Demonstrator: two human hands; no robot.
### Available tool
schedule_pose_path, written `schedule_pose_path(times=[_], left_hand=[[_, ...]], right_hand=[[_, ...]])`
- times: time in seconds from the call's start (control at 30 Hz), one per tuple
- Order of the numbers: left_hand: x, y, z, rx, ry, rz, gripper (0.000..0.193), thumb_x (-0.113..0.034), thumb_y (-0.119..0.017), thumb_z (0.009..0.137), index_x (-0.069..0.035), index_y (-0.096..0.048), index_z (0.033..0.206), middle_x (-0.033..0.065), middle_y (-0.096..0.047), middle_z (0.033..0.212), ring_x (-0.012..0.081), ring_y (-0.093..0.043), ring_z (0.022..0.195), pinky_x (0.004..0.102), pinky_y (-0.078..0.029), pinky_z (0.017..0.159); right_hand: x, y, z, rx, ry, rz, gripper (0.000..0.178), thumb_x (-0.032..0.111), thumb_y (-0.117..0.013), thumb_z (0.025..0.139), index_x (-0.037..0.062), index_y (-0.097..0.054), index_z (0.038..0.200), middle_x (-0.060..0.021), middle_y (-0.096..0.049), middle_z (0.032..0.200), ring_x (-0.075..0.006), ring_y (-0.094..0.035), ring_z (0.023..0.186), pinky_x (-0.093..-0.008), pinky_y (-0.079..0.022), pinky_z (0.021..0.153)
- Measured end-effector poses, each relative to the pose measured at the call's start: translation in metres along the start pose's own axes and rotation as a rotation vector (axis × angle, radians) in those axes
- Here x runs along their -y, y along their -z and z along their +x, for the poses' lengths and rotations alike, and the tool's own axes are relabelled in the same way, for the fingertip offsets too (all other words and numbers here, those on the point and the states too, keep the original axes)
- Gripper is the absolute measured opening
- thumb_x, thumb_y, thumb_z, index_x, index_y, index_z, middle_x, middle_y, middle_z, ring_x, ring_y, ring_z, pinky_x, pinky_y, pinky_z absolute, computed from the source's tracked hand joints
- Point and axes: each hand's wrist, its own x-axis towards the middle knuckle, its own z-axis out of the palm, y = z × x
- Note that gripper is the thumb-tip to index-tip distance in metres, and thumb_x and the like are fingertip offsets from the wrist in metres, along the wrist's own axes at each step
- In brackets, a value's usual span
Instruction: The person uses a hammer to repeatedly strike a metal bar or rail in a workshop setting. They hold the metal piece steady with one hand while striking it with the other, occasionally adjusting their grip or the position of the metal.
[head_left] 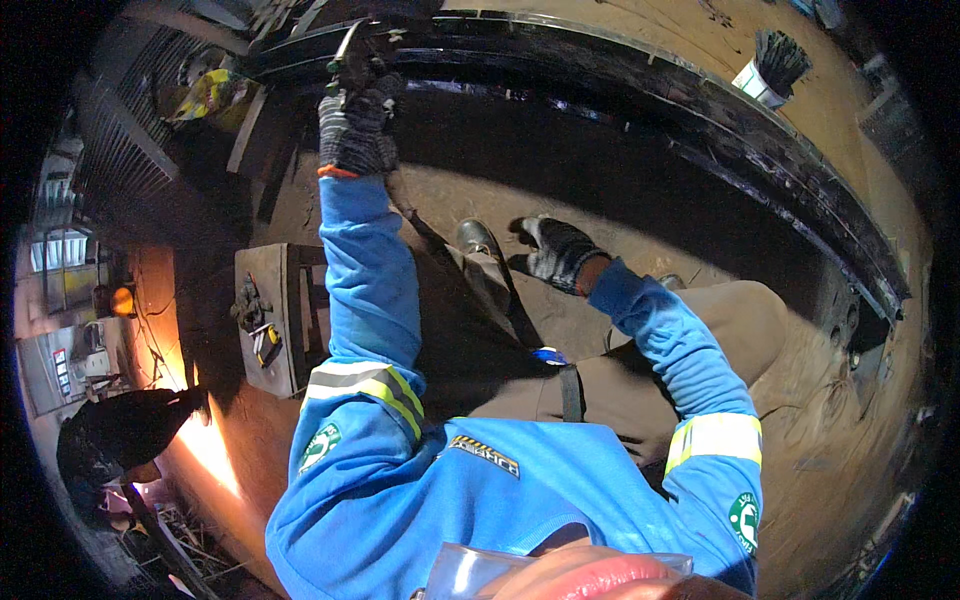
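My left hand, in a grey and black striped glove with an orange cuff, reaches far forward to a long dark steel beam. Its fingers are wrapped round a dark tool that has a curved, pale metal edge; the exact kind is unclear. The tool is close to the beam's left part, and I cannot tell whether they touch. My right hand, gloved the same way, hovers above my lap with thumb and fingers apart and nothing between them.
To the left stands a small stool-like block carrying a yellow and black tape measure and dark metal pieces. A white cup of black rods sits beyond the beam. Another person is at lower left, near a bright orange glow.
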Motion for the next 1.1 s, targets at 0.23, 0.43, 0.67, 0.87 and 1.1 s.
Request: schedule_pose_path(times=[0.23, 0.43, 0.67, 0.87, 1.1], left_hand=[[-0.012, -0.061, -0.017, 0.058, 0.152, -0.53, 0.007, -0.012, -0.059, 0.077, -0.006, -0.061, 0.08, -0.0003, -0.057, 0.067, 0.0128, -0.055, 0.058, 0.0255, -0.045, 0.049], [0.009, -0.123, -0.008, 0.217, -0.057, -0.331, 0.031, -0.016, -0.067, 0.069, -0.004, -0.061, 0.097, 0.0142, -0.063, 0.083, 0.0257, -0.061, 0.073, 0.0324, -0.049, 0.068], [0.01, -0.144, 0.009, 0.2, -0.008, -0.059, 0.032, -0.024, -0.066, 0.068, -0.008, -0.062, 0.095, 0.0166, -0.063, 0.085, 0.0302, -0.06, 0.078, 0.0355, -0.047, 0.073], [0.03, -0.121, 0.021, 0.176, 0.057, -0.002, 0.027, -0.01, -0.062, 0.073, -0.005, -0.062, 0.099, 0.0109, -0.065, 0.083, 0.0206, -0.059, 0.072, 0.0317, -0.047, 0.068], [0.076, -0.097, 0.046, 0.076, -0.041, 0.071, 0.026, -0.006, -0.057, 0.074, -0.004, -0.062, 0.1, 0.0083, -0.063, 0.092, 0.0217, -0.057, 0.085, 0.0313, -0.044, 0.076]], right_hand=[[0.029, 0.006, 0.064, -0.032, 0.222, -0.006, 0.058, 0.038, -0.06, 0.077, 0.0037, -0.045, 0.121, -0.0176, -0.05, 0.118, -0.0283, -0.049, 0.108, -0.034, -0.037, 0.094], [0.008, 0.021, 0.071, -0.22, 0.384, -0.499, 0.042, 0.033, -0.043, 0.086, 0.0115, -0.048, 0.122, -0.0127, -0.047, 0.126, -0.0306, -0.043, 0.116, -0.0391, -0.033, 0.099], [-0.029, 0.012, 0.104, -0.289, 0.172, -0.261, 0.045, 0.036, -0.045, 0.085, 0.0111, -0.049, 0.122, -0.0138, -0.047, 0.126, -0.032, -0.043, 0.116, -0.0397, -0.032, 0.099], [-0.021, -0.01, 0.14, -0.33, 0.133, -0.251, 0.042, 0.032, -0.052, 0.079, 0.0077, -0.054, 0.113, -0.0156, -0.057, 0.11, -0.0305, -0.052, 0.103, -0.0389, -0.04, 0.089], [0.036, -0.001, 0.14, -0.504, 0.08, 0.033, 0.034, 0.034, -0.048, 0.08, 0.011, -0.061, 0.101, -0.0184, -0.06, 0.1, -0.0351, -0.056, 0.092, -0.0415, -0.045, 0.081]])
